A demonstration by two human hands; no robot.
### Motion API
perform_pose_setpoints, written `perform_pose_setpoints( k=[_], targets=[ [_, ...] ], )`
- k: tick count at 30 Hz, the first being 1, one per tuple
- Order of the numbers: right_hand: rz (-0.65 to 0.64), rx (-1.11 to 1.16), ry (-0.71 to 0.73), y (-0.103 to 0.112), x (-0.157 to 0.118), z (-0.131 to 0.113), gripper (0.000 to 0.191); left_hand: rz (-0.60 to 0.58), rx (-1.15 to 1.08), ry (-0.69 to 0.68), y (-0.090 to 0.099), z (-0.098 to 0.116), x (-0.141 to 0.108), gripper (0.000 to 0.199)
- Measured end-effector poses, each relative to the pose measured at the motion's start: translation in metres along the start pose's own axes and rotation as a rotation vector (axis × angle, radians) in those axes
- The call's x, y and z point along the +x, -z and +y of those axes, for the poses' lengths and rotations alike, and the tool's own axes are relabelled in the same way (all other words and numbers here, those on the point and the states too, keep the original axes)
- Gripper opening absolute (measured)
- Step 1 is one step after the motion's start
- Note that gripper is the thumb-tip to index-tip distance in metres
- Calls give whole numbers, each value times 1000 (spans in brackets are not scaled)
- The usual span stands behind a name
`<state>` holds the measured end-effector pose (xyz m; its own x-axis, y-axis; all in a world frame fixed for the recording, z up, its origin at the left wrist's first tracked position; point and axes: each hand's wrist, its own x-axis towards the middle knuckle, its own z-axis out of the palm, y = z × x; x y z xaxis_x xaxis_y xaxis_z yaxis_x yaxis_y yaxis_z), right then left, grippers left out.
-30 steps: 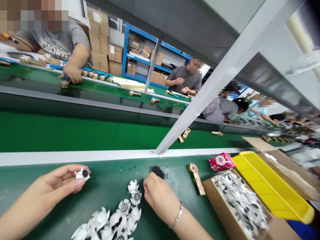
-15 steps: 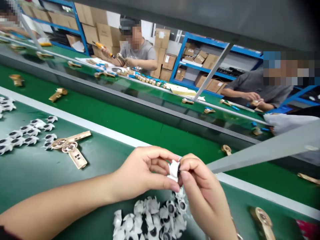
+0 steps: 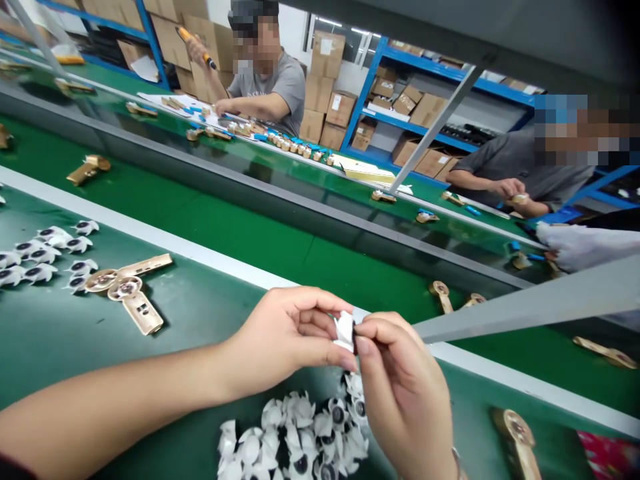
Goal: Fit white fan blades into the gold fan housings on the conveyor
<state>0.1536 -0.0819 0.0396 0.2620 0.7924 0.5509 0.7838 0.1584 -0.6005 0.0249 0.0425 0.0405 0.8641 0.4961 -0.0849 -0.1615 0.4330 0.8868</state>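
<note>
My left hand holds a small white fan wheel between thumb and fingers, its blades facing left. At the wheel's right side, my right hand pinches with thumb and forefinger at its dark centre; whether a separate dark part sits there is hidden by the fingertips. Below both hands lies a heap of white fan wheels, several showing dark round hubs. Farther left are gold handheld-fan housings, two of them overlapping, next to more fan wheels set out in rows.
A green conveyor belt carrying gold housings runs beyond the white table edge. A grey post slants in at right. Another gold housing lies near a red packet. Two co-workers sit across the belt.
The view has shifted slightly, so the table things appear farther left. Both my hands keep their hold on the fan wheel. Across the belt, one co-worker has raised an orange tool.
</note>
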Motion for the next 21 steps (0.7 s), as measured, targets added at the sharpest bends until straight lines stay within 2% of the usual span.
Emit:
perform_pose_setpoints(
  k=[3,5,7,9,12,15,18,21],
  targets=[
    [-2,-141,248,1,-5,6,42,38,-44,-19,2,-1,6,35],
    [-67,-161,269,2,-2,17,46,69,-27,-30,5,-3,15,36],
    [-144,-206,102,0,9,37,35,105,41,-42,12,-9,26,39],
    [-156,-344,-142,-4,29,65,27,148,150,-41,24,-21,37,42],
    [-53,-604,-505,-5,62,114,33,190,330,15,50,-48,56,48],
    [57,-768,-842,1,84,155,37,191,500,50,73,-72,73,58],
    [133,-811,-1062,5,91,176,37,153,578,52,82,-79,79,66],
    [141,-773,-1173,2,92,182,38,121,594,50,81,-78,76,70]
  ],
)
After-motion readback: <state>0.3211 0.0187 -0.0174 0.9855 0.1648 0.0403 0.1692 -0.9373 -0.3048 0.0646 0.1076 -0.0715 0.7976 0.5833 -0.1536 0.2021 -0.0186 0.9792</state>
